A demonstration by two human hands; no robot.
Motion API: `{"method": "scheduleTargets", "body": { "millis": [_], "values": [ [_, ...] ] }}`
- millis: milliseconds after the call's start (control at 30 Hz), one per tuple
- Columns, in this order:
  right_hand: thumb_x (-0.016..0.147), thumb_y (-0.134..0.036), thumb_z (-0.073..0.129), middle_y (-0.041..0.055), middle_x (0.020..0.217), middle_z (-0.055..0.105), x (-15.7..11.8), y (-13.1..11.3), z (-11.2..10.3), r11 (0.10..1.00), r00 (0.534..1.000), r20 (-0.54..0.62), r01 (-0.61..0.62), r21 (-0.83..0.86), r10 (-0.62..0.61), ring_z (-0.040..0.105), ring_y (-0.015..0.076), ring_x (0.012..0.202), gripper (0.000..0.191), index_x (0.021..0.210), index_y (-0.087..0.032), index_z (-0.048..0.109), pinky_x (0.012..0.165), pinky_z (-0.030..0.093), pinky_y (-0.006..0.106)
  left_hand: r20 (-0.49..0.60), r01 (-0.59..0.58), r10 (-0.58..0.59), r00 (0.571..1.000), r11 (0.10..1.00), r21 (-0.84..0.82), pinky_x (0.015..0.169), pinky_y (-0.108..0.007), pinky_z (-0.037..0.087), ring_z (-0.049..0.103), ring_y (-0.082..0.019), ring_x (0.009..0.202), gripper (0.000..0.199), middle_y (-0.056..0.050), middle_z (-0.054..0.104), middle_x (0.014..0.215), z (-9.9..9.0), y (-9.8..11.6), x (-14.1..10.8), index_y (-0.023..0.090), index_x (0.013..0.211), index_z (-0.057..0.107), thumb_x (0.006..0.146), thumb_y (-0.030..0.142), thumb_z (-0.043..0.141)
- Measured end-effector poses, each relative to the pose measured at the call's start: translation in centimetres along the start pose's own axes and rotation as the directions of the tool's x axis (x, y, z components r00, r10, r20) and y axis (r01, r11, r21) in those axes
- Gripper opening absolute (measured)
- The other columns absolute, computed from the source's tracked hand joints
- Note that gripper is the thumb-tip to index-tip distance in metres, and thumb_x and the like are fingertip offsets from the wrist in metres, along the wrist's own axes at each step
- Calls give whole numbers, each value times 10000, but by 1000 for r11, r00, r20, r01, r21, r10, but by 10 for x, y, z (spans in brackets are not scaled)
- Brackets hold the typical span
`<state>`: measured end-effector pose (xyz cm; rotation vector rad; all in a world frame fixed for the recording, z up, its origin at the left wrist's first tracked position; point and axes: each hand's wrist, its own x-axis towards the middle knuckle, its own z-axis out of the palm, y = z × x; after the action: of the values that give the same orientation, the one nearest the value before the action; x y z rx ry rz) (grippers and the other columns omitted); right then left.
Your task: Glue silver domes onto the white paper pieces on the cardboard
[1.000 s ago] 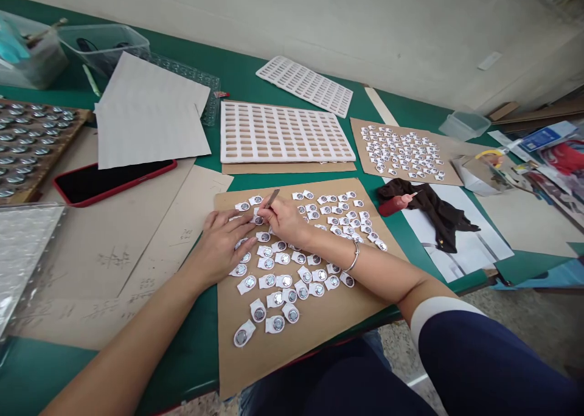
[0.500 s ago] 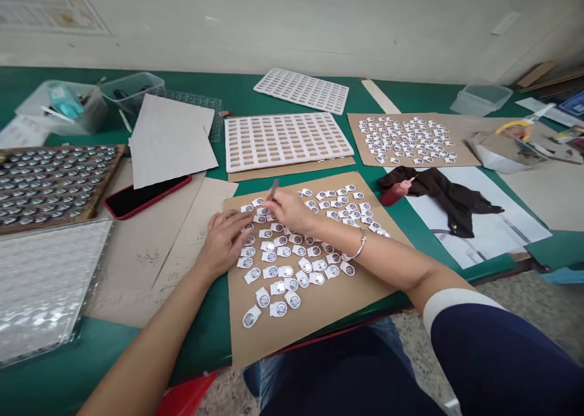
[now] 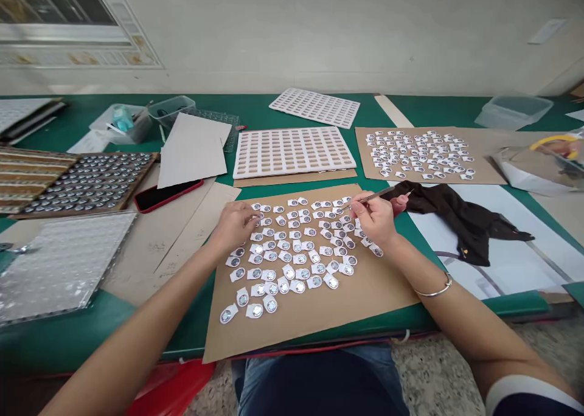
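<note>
A brown cardboard sheet [image 3: 292,322] lies before me, covered with many small white tabs, each bearing a round silvery disc [image 3: 331,281]. My left hand [image 3: 235,227] rests at the sheet's upper left edge, its thumb and fingers pinched together over the tabs there. Whatever those fingertips hold, if anything, is too small to make out. At the upper right of the sheet, my right hand [image 3: 376,220] is closed around slim metal tweezers [image 3: 374,195]. Their tip points left, down among the tabs. Just behind this hand is a red bottle [image 3: 400,203], partly hidden.
Behind the sheet lie white slotted trays [image 3: 294,151]. A second cardboard [image 3: 483,169] with similar tabs lies back right, near a dark cloth [image 3: 456,215]. On the left are a red-cased phone [image 3: 168,196], a board of metal discs [image 3: 100,179] and a clear plastic sheet [image 3: 64,264].
My right hand has moved right with the tweezers, away from my left hand to the sheet's upper right. The left hand stays at the left edge, fingers now pinched. The camera view has shifted.
</note>
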<state>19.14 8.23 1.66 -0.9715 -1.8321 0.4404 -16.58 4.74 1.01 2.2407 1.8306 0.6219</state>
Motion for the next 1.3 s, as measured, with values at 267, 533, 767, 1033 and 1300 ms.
{"method": "scheduleTargets", "body": {
  "millis": [267,533,767,1033,1300],
  "values": [
    [921,-236,529,26,685,635,-12,8,-12,985,986,-66,158,65,-154,595,139,555,104,864,-195,606,539,484,283,148,169,-181,972,982,89,874,-388,460,595,-275,979,191,-81,679,930,14,25,22,213,859,749,764,365,684],
    [916,-194,544,37,760,682,-14,2,-13,970,972,-73,228,88,-222,652,154,669,75,879,-188,610,617,515,282,195,371,-363,911,929,-4,710,-317,432,582,-235,763,147,-44,636,721,8,46,26,204,635,631,626,231,775],
    [907,-190,558,34,745,684,-17,0,-11,978,979,-71,197,64,-193,648,152,662,74,890,-183,630,610,513,280,169,463,-437,883,755,-465,707,-269,470,592,-170,766,428,-27,646,848,-19,30,21,191,968,673,649,454,782],
    [892,-135,558,13,709,655,-22,4,-7,992,993,9,119,43,-120,617,137,615,79,898,-192,612,581,494,276,384,529,-472,793,223,-819,631,-256,567,629,-121,640,323,-84,691,896,-27,-5,10,124,1011,606,756,262,748],
    [881,-95,549,14,737,656,-21,4,-9,996,993,69,94,3,-94,621,125,604,110,911,-184,606,580,513,272,465,502,-478,745,-57,-863,549,-213,574,616,-97,539,185,-86,721,895,-27,-20,4,102,1038,647,864,112,587]
  ]
}}
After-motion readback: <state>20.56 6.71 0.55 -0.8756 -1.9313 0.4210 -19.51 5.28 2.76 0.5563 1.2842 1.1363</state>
